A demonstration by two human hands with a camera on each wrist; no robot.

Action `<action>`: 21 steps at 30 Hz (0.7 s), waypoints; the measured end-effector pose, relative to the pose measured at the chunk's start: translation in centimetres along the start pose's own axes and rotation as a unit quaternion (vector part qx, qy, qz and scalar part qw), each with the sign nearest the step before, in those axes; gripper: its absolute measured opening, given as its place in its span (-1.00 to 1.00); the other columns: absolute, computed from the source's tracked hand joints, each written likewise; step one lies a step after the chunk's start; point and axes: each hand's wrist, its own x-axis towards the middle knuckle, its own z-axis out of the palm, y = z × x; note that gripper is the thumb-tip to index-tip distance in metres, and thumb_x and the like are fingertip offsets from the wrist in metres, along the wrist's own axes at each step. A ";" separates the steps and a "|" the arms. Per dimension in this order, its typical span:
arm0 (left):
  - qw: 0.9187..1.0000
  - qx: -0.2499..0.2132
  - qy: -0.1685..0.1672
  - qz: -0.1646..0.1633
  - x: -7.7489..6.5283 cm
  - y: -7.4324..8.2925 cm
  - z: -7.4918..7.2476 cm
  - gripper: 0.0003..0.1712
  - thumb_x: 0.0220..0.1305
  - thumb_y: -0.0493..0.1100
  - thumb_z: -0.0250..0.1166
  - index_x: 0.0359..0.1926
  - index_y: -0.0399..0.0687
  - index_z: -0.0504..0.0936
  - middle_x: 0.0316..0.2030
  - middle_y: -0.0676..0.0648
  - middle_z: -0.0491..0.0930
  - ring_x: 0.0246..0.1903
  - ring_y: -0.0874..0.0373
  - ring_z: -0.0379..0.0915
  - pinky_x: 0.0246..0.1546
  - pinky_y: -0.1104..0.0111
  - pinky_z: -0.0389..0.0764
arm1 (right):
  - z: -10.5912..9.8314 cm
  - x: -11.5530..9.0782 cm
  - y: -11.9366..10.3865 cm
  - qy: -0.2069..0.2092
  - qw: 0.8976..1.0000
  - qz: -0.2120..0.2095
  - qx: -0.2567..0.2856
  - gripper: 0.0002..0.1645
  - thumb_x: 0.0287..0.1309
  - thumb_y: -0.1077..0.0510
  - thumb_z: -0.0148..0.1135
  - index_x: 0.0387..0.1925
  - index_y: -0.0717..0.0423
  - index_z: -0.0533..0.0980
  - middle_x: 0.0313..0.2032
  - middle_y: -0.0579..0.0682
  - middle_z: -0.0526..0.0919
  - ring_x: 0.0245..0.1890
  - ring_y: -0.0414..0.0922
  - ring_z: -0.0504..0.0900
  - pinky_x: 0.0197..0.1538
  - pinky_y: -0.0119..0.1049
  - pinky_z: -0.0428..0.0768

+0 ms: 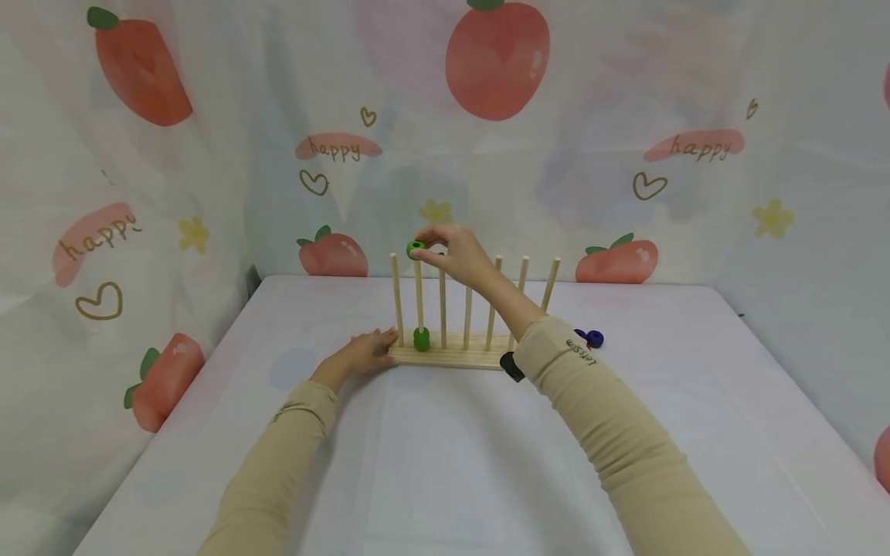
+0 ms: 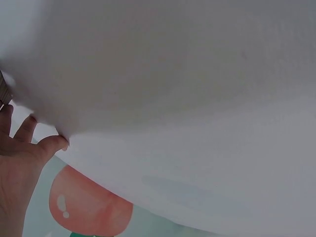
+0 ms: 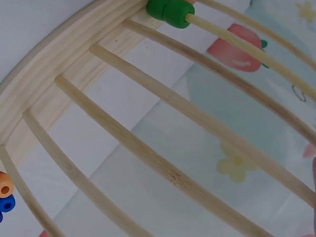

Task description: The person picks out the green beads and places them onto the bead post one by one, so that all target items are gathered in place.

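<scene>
My right hand (image 1: pixel 455 251) pinches a green bead (image 1: pixel 412 254) between thumb and fingers. The bead's hole shows, and it sits at the top of the second rod (image 1: pixel 419 301) from the left; whether the rod is inside it I cannot tell. Lower on that rod are stacked green beads (image 3: pixel 178 13), resting at the wooden base (image 1: pixel 445 360). At the base's left end, my left hand (image 1: pixel 361 352) touches the wood, its fingers spread apart in the left wrist view. Several other upright rods (image 3: pixel 168 170) carry no beads where visible.
Dark blue beads (image 1: pixel 594 339) lie on the white cloth to the right of the stand, partly behind my right sleeve. An orange bead (image 3: pixel 5 185) and blue beads (image 3: pixel 6 203) show there in the right wrist view. A black object (image 1: pixel 512 367) is by the right sleeve.
</scene>
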 end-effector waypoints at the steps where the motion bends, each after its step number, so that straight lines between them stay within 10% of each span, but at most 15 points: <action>1: 1.000 0.000 0.001 0.000 0.0 0.0 0.0 -0.28 0.29 -0.06 0.21 0.37 -0.26 0.20 0.39 -0.22 0.12 0.37 -0.33 -0.01 0.23 -0.36 -0.04 | 0.0 0.0 0.0 0.000 1.000 0.000 0.002 -0.67 0.15 0.19 0.27 -0.09 0.33 0.56 -0.10 0.23 0.65 -0.06 0.05 0.62 0.25 -0.15 0.44; 21: 1.000 -0.018 0.002 0.015 -0.1 0.0 0.1 -0.27 0.31 -0.06 0.19 0.36 -0.31 0.18 0.38 -0.28 0.13 0.36 -0.37 -0.04 0.21 -0.40 -0.08 | -0.4 -0.1 0.0 -0.006 0.999 0.019 0.032 -0.65 0.20 0.19 0.22 -0.04 0.33 0.55 -0.09 0.23 0.65 -0.02 0.05 0.62 0.23 -0.22 0.46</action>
